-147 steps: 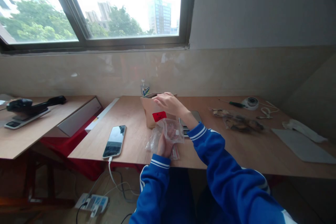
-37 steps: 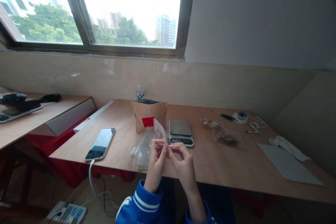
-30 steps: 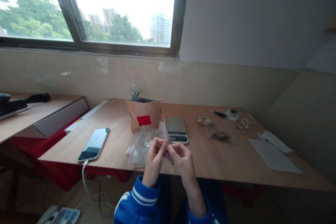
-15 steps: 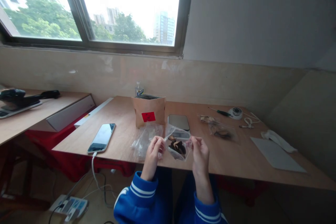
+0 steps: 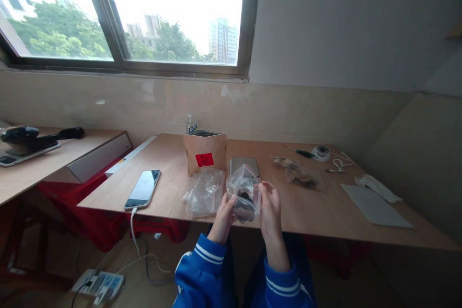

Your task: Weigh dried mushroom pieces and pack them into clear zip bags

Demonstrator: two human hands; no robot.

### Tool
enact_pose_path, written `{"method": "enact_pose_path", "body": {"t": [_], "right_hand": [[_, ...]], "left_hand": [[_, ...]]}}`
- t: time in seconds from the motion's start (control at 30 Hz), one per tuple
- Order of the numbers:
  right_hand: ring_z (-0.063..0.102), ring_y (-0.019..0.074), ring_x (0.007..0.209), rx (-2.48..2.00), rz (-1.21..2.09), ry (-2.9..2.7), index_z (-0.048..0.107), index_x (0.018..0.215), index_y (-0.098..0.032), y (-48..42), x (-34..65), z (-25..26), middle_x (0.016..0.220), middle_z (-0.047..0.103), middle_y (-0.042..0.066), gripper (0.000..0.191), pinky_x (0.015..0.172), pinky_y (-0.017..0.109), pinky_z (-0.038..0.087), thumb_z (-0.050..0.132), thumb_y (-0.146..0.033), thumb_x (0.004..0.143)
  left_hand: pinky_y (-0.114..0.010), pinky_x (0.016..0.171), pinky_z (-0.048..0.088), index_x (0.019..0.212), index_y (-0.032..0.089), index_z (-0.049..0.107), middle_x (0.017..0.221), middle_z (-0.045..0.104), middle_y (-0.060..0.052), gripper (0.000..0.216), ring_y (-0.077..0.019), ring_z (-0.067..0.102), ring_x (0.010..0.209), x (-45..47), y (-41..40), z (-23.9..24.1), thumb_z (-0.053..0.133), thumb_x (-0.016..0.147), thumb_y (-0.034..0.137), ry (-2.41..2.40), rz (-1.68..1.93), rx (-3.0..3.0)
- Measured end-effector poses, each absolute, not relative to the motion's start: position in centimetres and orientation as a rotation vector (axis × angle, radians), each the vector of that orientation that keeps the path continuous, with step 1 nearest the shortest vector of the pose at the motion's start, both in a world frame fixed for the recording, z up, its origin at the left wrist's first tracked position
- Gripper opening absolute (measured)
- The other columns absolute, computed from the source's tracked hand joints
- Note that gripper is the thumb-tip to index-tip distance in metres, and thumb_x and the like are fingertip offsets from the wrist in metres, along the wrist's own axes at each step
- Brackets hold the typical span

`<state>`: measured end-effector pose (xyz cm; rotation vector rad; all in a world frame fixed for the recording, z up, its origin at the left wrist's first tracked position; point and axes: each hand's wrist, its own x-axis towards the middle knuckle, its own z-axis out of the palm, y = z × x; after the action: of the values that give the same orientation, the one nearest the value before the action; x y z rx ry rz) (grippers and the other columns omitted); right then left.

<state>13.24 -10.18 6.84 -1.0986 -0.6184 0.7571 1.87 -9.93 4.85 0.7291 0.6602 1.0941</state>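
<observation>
You hold 1 small clear bag (image 5: 244, 186) between both hands, above the near edge of the table (image 5: 317, 211). Your left hand (image 5: 224, 215) pinches its lower left side. Your right hand (image 5: 269, 206) pinches its right edge, with the fingers closed on the plastic. Dark pieces (image 5: 245, 198) sit in the bottom of the bag. Just left of the grip lies a pile of empty clear bags (image 5: 204, 192). Beyond the grip stand a scale (image 5: 244, 163) and a brown pouch (image 5: 204, 154). Well to the left of the grip lies a phone (image 5: 143, 187).

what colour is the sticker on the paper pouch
Red sticker on the brown paper pouch; shows best in the head view.
</observation>
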Motion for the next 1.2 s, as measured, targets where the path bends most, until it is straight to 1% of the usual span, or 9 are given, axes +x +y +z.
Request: {"method": "enact_pose_path", "body": {"t": [0.17, 0.47, 0.6, 0.7, 0.83, 0.9, 1.03, 1.13, 1.2], "right_hand": [[0.058, 0.0147, 0.074, -1.208, 0.488, -1.013, 0.059, 0.093, -0.018, -11.2, 13.6, 7.5, 0.086, 0.062, 0.003, 0.025, 0.072, 0.028, 0.049, 0.061, -0.039, 0.079], [0.062, 0.0172, 0.086, -1.165, 0.735, -1.379, 0.065, 0.103, -0.021, -11.7, 13.8, 8.1, 0.097, 0.066, 0.004, 0.024, 0.08, 0.031, 0.05, 0.057, -0.031, 0.082], [0.062, 0.0157, 0.084, -1.153, 0.821, -1.436, 0.066, 0.103, -0.021, -11.6, 13.4, 7.5, 0.104, 0.064, 0.005, 0.025, 0.076, 0.028, 0.051, 0.056, -0.032, 0.083], [0.062, 0.0163, 0.09, -1.167, 0.878, -1.49, 0.061, 0.115, -0.025, -11.3, 13.1, 7.1, 0.113, 0.059, 0.005, 0.034, 0.082, 0.031, 0.051, 0.055, -0.034, 0.083], [0.039, 0.0207, 0.129, -1.195, 0.988, -1.608, 0.047, 0.132, -0.032, -10.7, 12.6, 6.6, 0.136, 0.043, 0.003, 0.055, 0.108, 0.036, 0.031, 0.062, -0.036, 0.079], [0.033, 0.0212, 0.133, -1.17, 1.049, -1.636, 0.045, 0.134, -0.032, -10.4, 12.2, 6.4, 0.14, 0.039, 0.002, 0.057, 0.111, 0.038, 0.025, 0.061, -0.037, 0.079], [0.049, 0.0215, 0.117, -1.154, 1.071, -1.642, 0.051, 0.129, -0.028, -10.0, 11.6, 6.1, 0.129, 0.05, 0.005, 0.049, 0.103, 0.038, 0.036, 0.059, -0.035, 0.081], [0.058, 0.0197, 0.094, -1.252, 0.952, -1.628, 0.057, 0.121, -0.024, -9.9, 11.4, 5.9, 0.114, 0.056, 0.007, 0.042, 0.092, 0.037, 0.045, 0.06, -0.032, 0.08], [0.058, 0.0198, 0.092, -1.297, 0.876, -1.615, 0.06, 0.113, -0.022, -9.9, 11.4, 5.7, 0.111, 0.056, 0.007, 0.038, 0.09, 0.037, 0.046, 0.063, -0.032, 0.077]], "left_hand": [[-0.032, 0.092, 0.045, 0.116, 0.019, 0.05, 0.115, 0.063, -0.008, 0.049, -0.0214, 0.059, 0.107, 2.0, -9.2, 4.8, 0.068, 0.074, 0.037, 0.787, 1.274, 0.676], [-0.032, 0.076, 0.053, 0.131, 0.024, 0.04, 0.111, 0.065, -0.009, 0.062, -0.0212, 0.066, 0.093, 1.6, -9.0, 5.1, 0.06, 0.078, 0.049, 0.702, 1.174, 0.579], [-0.035, 0.075, 0.054, 0.127, 0.02, 0.048, 0.106, 0.068, -0.01, 0.06, -0.0243, 0.065, 0.095, 0.3, -9.1, 4.7, 0.045, 0.082, 0.059, 0.648, 1.137, 0.547], [-0.032, 0.08, 0.053, 0.123, 0.023, 0.052, 0.114, 0.065, -0.007, 0.048, -0.0218, 0.062, 0.102, -0.5, -9.0, 4.4, 0.048, 0.083, 0.051, 0.661, 1.19, 0.578], [-0.031, 0.084, 0.051, 0.123, 0.027, 0.047, 0.116, 0.064, -0.004, 0.046, -0.0198, 0.063, 0.102, -1.5, -8.7, 3.9, 0.06, 0.079, 0.035, 0.616, 1.172, 0.617], [-0.031, 0.079, 0.052, 0.122, 0.027, 0.047, 0.111, 0.066, -0.004, 0.048, -0.0205, 0.065, 0.095, -1.9, -8.6, 3.7, 0.063, 0.078, 0.036, 0.64, 1.14, 0.637], [-0.027, 0.069, 0.052, 0.113, 0.022, 0.055, 0.097, 0.07, -0.005, 0.047, -0.0188, 0.068, 0.081, -2.3, -8.1, 3.2, 0.07, 0.071, 0.036, 0.751, 1.169, 0.633], [-0.025, 0.071, 0.051, 0.107, 0.018, 0.059, 0.096, 0.07, -0.006, 0.044, -0.0179, 0.067, 0.082, -2.2, -7.8, 3.1, 0.072, 0.069, 0.036, 0.759, 1.238, 0.659], [-0.026, 0.073, 0.05, 0.106, 0.017, 0.061, 0.096, 0.07, -0.006, 0.042, -0.0181, 0.066, 0.084, -2.1, -7.6, 3.0, 0.072, 0.07, 0.037, 0.751, 1.245, 0.702]]}}
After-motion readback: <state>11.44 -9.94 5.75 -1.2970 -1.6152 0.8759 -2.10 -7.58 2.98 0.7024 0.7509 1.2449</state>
